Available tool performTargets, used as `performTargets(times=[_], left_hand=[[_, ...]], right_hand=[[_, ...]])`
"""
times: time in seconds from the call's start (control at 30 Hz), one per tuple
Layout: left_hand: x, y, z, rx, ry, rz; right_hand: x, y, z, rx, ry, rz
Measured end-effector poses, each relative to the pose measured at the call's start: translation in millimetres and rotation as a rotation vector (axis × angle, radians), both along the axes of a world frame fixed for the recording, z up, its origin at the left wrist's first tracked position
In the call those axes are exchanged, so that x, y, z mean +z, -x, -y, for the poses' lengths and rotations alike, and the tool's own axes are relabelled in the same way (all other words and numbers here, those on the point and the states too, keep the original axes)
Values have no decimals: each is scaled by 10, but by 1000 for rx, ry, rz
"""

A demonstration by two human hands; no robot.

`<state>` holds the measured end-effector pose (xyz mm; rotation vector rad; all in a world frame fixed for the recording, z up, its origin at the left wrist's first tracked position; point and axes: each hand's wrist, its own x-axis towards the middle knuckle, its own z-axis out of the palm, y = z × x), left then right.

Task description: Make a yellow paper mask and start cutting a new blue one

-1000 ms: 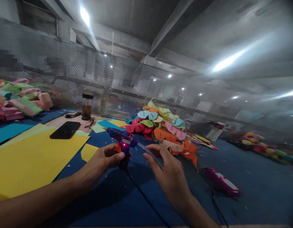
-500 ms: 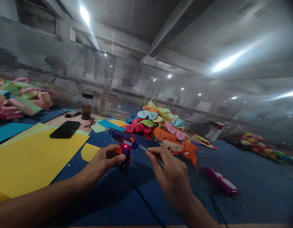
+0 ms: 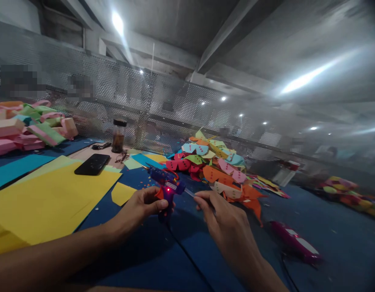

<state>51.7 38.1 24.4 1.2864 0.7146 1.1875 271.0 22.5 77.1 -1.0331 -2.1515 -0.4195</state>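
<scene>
A blue glue gun point(image 3: 170, 184) with an orange trigger and a glowing red light is upright in the middle of the view, nozzle pointing left. My left hand point(image 3: 147, 205) is closed around its handle. A clear glue stick point(image 3: 189, 192) sticks out of the gun's rear end. The fingers of my right hand point(image 3: 223, 219) pinch the outer end of that stick. From the handle's base a black cord point(image 3: 187, 255) runs down to the table's front edge.
Yellow paper sheets point(image 3: 53, 198) lie at left under a black phone point(image 3: 93, 164). A lidded jar point(image 3: 118, 136) stands behind. Cut-paper shapes point(image 3: 217, 162) are heaped beyond the gun. A purple corded device point(image 3: 296, 243) lies right. A perforated metal screen point(image 3: 163, 97) crosses the back.
The whole view has shifted, so everything appears slightly further right. My left hand still grips the glue gun, and my right still pinches the glue stick, with less of it showing past the fingers.
</scene>
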Motion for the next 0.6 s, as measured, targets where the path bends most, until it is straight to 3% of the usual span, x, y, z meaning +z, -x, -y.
performTargets(times=[0.27, 0.6], left_hand=[[-53, 7, -48, 47, -2, -46], [-43, -7, -43, 38, 1, -44]], right_hand=[[31, -35, -72, 7, 179, -36], [-39, -5, -100, 3, 140, -82]])
